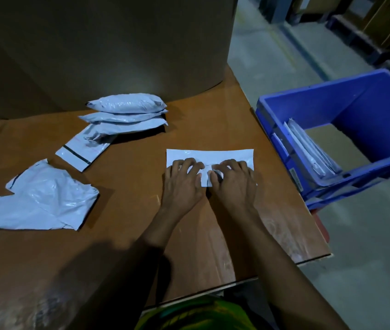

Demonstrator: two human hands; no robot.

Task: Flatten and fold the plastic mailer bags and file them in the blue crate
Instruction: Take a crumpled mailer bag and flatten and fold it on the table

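Centre of frame: a white mailer bag (pixel 209 155) lies flat on the table (pixel 129 194). The left hand (pixel 182 185) and right hand (pixel 233 185) press it side by side with bent fingers, seemingly to set a crease; whether they pinch the small flap between them cannot be told. Right: blue crate (pixel 346 91), with folded bags (pixel 308 148) filed upright. Upper left: unflattened bags (pixel 127 108) waiting.
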